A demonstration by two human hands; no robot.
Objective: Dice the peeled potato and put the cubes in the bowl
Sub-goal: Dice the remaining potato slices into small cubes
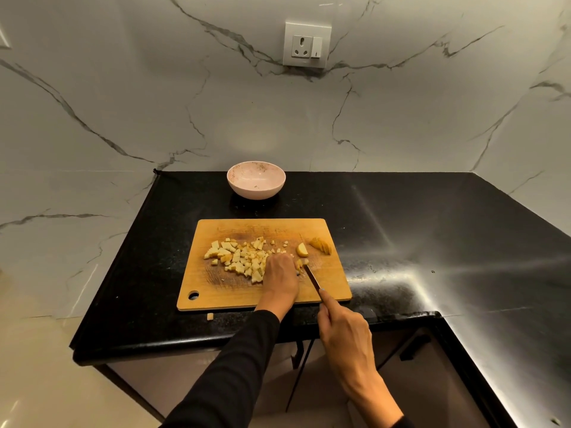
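Note:
A wooden cutting board (216, 288) lies on the black counter. A heap of pale potato cubes (238, 257) covers its middle left. My left hand (279, 273) rests curled on the board and holds down a small potato piece (299, 264) at its fingertips. My right hand (343, 329) grips a knife (312, 278), index finger along its spine, blade tip beside that piece. A potato wedge (302, 249) and a sliced chunk (321, 245) lie at the board's right. The pink bowl (256, 183) stands behind the board, holding no cubes.
One stray cube (210, 316) lies on the counter (401, 242) just in front of the board. A marble wall with a socket (306, 44) rises behind. The counter's front edge runs below the board, with cabinet doors underneath.

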